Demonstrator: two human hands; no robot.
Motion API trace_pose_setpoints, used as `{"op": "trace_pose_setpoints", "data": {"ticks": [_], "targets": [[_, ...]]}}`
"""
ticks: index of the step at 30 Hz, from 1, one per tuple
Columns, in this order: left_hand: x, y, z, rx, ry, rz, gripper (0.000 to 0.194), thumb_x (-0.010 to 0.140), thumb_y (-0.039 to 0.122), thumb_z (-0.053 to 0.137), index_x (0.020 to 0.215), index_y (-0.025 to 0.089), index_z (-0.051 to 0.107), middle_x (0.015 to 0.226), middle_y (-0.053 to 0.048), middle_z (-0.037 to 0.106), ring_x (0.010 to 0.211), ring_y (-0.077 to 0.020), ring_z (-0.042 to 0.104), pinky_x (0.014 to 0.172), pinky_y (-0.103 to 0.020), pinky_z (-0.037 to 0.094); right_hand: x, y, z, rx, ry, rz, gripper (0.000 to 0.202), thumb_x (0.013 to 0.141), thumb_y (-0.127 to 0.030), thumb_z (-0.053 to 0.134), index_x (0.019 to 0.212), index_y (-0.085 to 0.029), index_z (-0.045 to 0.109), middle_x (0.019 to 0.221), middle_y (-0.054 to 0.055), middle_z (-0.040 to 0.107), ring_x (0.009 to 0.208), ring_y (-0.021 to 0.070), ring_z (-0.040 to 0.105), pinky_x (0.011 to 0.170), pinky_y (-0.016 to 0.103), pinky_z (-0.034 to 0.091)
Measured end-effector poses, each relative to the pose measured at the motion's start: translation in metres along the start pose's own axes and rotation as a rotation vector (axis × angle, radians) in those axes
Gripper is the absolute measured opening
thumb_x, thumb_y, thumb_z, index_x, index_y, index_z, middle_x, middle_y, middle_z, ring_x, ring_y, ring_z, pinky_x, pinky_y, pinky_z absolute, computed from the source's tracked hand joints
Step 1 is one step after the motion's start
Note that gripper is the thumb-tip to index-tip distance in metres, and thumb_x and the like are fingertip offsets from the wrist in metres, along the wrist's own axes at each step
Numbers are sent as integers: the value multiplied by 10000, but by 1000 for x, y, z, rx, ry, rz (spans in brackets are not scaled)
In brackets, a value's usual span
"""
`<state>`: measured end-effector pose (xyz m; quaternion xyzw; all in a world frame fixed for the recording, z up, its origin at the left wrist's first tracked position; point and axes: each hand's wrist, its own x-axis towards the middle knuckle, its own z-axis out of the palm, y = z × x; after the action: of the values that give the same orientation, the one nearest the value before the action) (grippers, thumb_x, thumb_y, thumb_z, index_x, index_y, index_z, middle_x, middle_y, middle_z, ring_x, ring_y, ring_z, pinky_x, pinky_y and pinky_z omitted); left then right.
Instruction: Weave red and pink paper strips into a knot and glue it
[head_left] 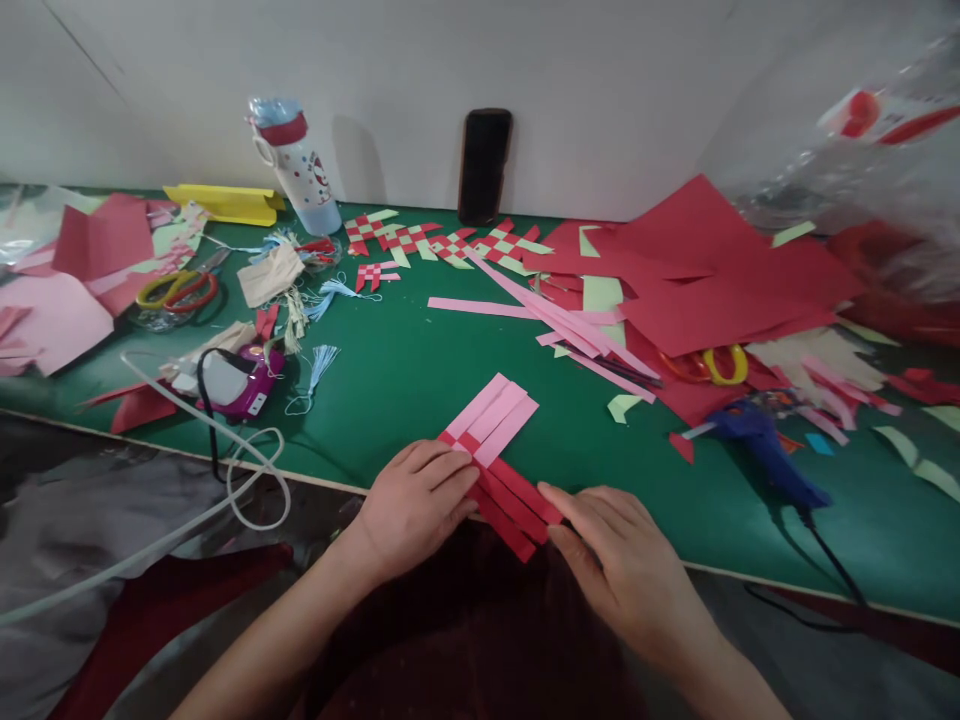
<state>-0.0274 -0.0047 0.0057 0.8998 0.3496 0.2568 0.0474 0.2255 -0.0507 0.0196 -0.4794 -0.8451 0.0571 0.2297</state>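
At our bench's [382, 350] front edge, our left hand [421, 497], fingers pressed together, steadies a pink-and-red paper weave [491, 448]; our right hand [611, 548] pinches its red ends [534, 497]. We seem mid-weaving; the next move likely wants gentle tightening.

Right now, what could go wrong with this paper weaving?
The weave could loosen if the left hand lifts, since it partly covers where the pink strips and red strips meet. A red strip might crease if the right hand, at the strips' far ends, tugs hard. The glue gun has a cord over the table's front edge; an arm could snag it.
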Motion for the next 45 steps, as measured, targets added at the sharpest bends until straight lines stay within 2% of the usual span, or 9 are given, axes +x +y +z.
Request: {"op": "trace_pose_setpoints", "data": {"ticks": [6,15,18,25,30,34,38,42,45], "targets": [[9,0,-2,10,1,-31,200,964,243,505,1040,170,674,1011,-73,711,947,-212,625,873,-402,538,0,2,0,76,14,44,242,962,-276,502,1103,-192,680,821,48,705,752,186,620,714,349,489],[22,10,3,40,-145,-131,251,928,288,583,1134,154,637,1041,-91,669,956,-247,581,857,-429,517,18,22,2,-2,74,98,308,961,-273,484,1222,-205,634,1109,114,664,1038,263,588,891,455,513],[22,7,1,37,-168,-111,241,938,292,568,1136,175,636,1069,-80,669,972,-244,578,856,-421,505,25,26,1,-2,87,100,316,960,-258,480,1241,-223,620,1148,107,653,1076,264,573,922,473,504],[22,-6,-1,25,-203,-28,274,963,295,528,1210,217,618,1139,-63,666,1033,-239,569,884,-415,477,25,35,6,-50,109,96,334,956,-252,497,1266,-153,574,1176,135,650,1118,273,543,949,482,498],[22,-9,0,18,-182,-33,274,965,293,529,1218,219,601,1157,-64,668,1047,-228,572,905,-401,466,25,28,9,-20,89,107,311,954,-290,506,1226,-174,602,1145,120,663,1109,271,554,943,479,496],[24,-7,0,-8,-163,-85,245,953,300,553,1154,172,608,1143,-78,679,1027,-232,579,903,-403,470,15,15,7,29,7,105,306,930,-404,552,1141,-199,638,1091,102,684,1075,269,580,905,459,502],[28,-4,-2,-28,-178,-129,192,957,285,545,1094,174,621,1106,-59,689,1007,-231,580,881,-398,472,11,17,8,24,11,116,354,929,-430,546,1186,-196,616,1102,108,682,1071,275,582,904,462,497],[35,2,-2,-8,-211,-188,164,960,305,538,1025,181,625,1056,-52,685,976,-233,578,849,-394,470,29,36,14,-61,86,173,386,959,-388,470,1260,-173,578,1106,136,673,1058,294,578,888,486,498],[41,6,1,27,-256,-247,176,951,340,550,994,183,617,1022,-52,667,946,-240,570,830,-398,467,51,46,18,-164,38,220,428,950,-414,461,1264,-145,570,1120,159,659,1047,322,567,844,495,497]]}}
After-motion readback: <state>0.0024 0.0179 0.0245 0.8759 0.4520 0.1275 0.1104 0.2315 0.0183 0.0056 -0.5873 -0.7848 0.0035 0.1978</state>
